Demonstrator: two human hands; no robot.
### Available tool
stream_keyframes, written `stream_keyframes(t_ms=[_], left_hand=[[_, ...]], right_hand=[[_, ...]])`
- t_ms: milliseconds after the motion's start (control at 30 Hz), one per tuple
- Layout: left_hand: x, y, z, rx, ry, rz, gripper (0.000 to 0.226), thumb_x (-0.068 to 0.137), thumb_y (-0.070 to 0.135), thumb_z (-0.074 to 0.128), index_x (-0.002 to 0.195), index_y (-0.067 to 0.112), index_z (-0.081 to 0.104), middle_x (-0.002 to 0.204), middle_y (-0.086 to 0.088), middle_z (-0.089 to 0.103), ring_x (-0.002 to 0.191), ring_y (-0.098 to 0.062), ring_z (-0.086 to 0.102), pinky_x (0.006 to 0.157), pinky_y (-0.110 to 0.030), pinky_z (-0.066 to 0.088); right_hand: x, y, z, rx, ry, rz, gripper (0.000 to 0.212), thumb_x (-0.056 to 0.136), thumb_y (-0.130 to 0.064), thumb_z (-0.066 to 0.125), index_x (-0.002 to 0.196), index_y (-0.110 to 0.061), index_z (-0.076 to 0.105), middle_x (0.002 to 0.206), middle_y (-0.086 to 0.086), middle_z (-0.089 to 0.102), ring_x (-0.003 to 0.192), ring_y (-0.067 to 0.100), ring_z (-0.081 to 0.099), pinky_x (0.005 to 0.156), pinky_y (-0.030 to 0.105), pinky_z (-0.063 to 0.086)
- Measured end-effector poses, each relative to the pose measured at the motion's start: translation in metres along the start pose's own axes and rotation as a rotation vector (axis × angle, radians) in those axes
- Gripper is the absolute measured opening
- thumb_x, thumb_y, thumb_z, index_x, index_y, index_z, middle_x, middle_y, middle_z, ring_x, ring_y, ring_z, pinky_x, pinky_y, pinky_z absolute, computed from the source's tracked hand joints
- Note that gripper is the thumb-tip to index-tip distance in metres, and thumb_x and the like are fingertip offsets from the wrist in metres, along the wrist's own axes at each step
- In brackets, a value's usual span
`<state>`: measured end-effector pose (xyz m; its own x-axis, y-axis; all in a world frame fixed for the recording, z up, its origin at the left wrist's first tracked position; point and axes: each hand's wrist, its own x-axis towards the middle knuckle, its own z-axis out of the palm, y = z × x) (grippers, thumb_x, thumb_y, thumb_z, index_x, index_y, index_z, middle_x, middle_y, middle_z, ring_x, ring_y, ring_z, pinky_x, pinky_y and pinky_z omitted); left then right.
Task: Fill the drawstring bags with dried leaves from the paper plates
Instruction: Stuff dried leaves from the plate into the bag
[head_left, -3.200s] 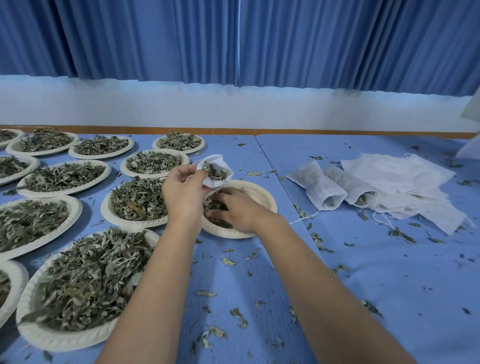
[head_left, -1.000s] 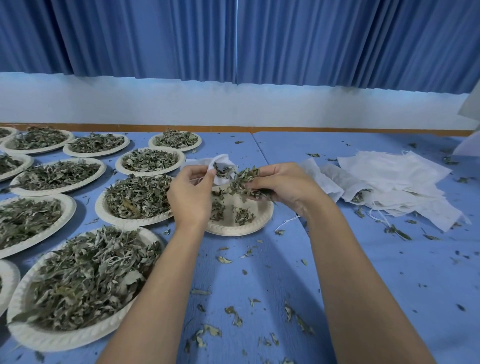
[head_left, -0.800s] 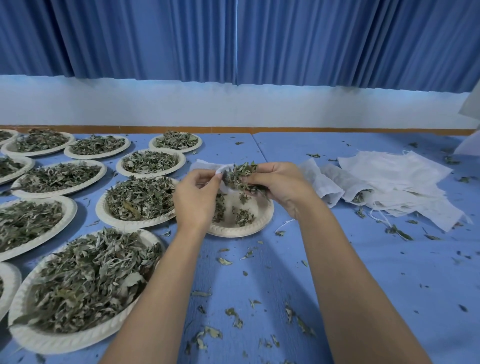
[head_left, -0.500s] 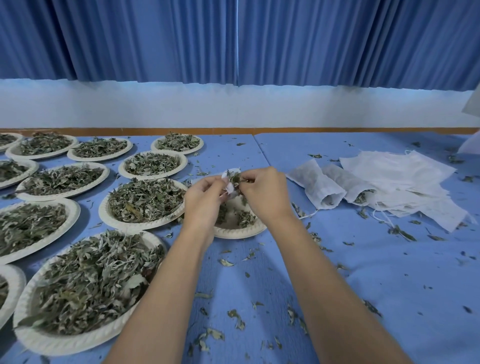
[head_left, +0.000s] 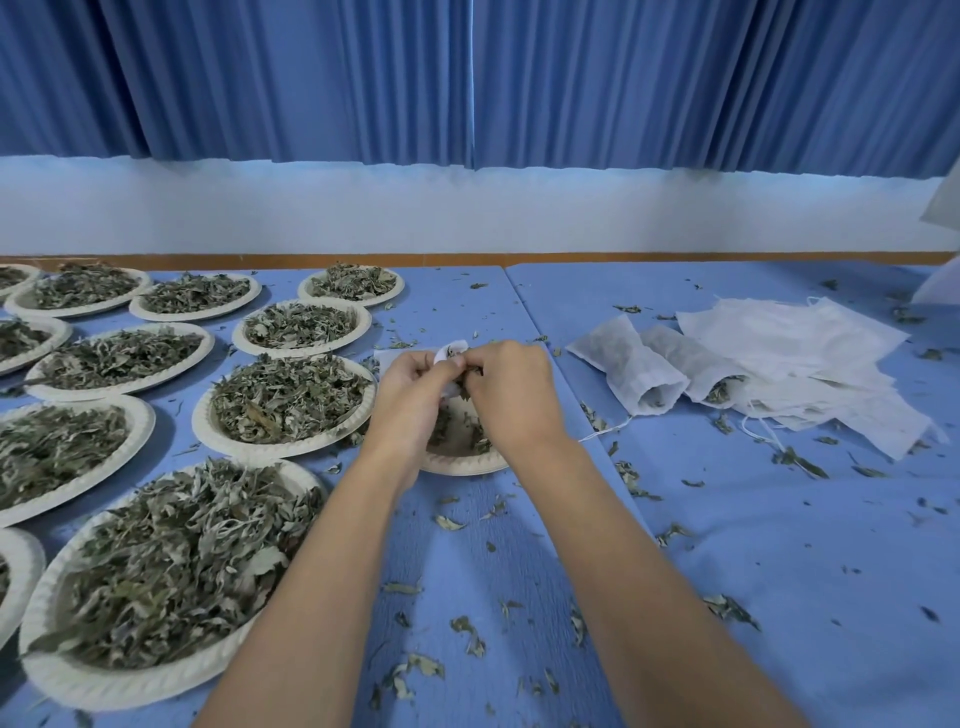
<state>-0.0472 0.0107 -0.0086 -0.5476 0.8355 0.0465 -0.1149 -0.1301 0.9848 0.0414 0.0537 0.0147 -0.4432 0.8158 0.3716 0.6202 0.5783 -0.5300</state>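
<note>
White fabric drawstring bag (head_left: 451, 354) is pinched by left hand (head_left: 410, 395) and right hand (head_left: 511, 395), fingers curled onto it, above one nearly empty round paper plate (head_left: 457, 466). Eleven heaped plates (head_left: 104, 691) of dried grey-green leaves (head_left: 171, 571) lie left; two filled bags (head_left: 626, 371) right.

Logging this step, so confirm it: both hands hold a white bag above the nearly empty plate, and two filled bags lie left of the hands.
Wrong side: in the head view the two filled bags lie right of the hands, not left. The rest stands: the left hand and right hand hold the white bag above the nearly empty plate.
</note>
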Motion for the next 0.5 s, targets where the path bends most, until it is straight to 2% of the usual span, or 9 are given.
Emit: stream_keyframes(t_ms=[100,167,300,367,433,500], left_hand=[[0.002,0.0,-0.003,-0.043,-0.035,0.036,0.016,0.09,0.012,0.061,0.078,0.015,0.051,0.066,-0.001,0.056,0.072,-0.018,0.054,0.077,-0.032,0.04],[0.003,-0.001,-0.004,-0.033,-0.03,0.061,0.016,0.089,0.007,0.06,0.078,0.015,0.051,0.063,0.002,0.055,0.063,-0.011,0.054,0.069,-0.025,0.041],[0.002,-0.005,-0.004,0.149,0.03,0.135,0.019,0.089,0.005,0.057,0.077,0.015,0.047,0.075,-0.01,0.049,0.064,-0.014,0.046,0.052,-0.017,0.037],[0.002,-0.005,-0.002,0.236,0.059,0.21,0.022,0.088,0.001,0.053,0.074,0.015,0.043,0.068,-0.004,0.049,0.051,-0.005,0.042,0.045,-0.014,0.032],[0.001,-0.005,0.0,0.276,0.061,0.261,0.026,0.087,-0.005,0.049,0.072,0.014,0.039,0.052,0.011,0.044,0.038,0.001,0.038,0.04,-0.011,0.028],[0.0,-0.005,0.0,0.326,0.058,0.297,0.029,0.087,-0.006,0.046,0.071,0.015,0.035,0.046,0.011,0.04,0.039,-0.001,0.036,0.042,-0.015,0.028]], right_hand=[[0.001,-0.002,-0.004,0.044,0.001,0.013,0.027,0.088,-0.005,0.053,0.094,-0.018,0.075,0.073,0.01,0.064,0.066,0.024,0.051,0.058,0.031,0.046],[0.003,-0.003,-0.009,0.086,-0.014,0.023,0.027,0.086,-0.003,0.054,0.09,-0.017,0.076,0.075,0.01,0.066,0.068,0.026,0.054,0.058,0.032,0.048],[0.004,-0.006,-0.014,0.051,-0.105,0.013,0.026,0.084,0.0,0.054,0.089,-0.015,0.075,0.088,0.012,0.07,0.073,0.027,0.058,0.063,0.036,0.053],[0.002,-0.007,-0.016,0.079,-0.154,-0.001,0.028,0.084,0.002,0.052,0.091,-0.011,0.075,0.094,0.013,0.071,0.074,0.028,0.059,0.066,0.038,0.053],[0.0,-0.008,-0.019,0.142,-0.206,-0.004,0.029,0.084,0.002,0.051,0.099,-0.011,0.074,0.1,0.013,0.071,0.085,0.027,0.062,0.073,0.037,0.052],[-0.002,-0.008,-0.022,0.212,-0.253,0.011,0.031,0.085,-0.001,0.05,0.104,-0.013,0.072,0.106,0.008,0.071,0.097,0.022,0.062,0.077,0.027,0.049]])
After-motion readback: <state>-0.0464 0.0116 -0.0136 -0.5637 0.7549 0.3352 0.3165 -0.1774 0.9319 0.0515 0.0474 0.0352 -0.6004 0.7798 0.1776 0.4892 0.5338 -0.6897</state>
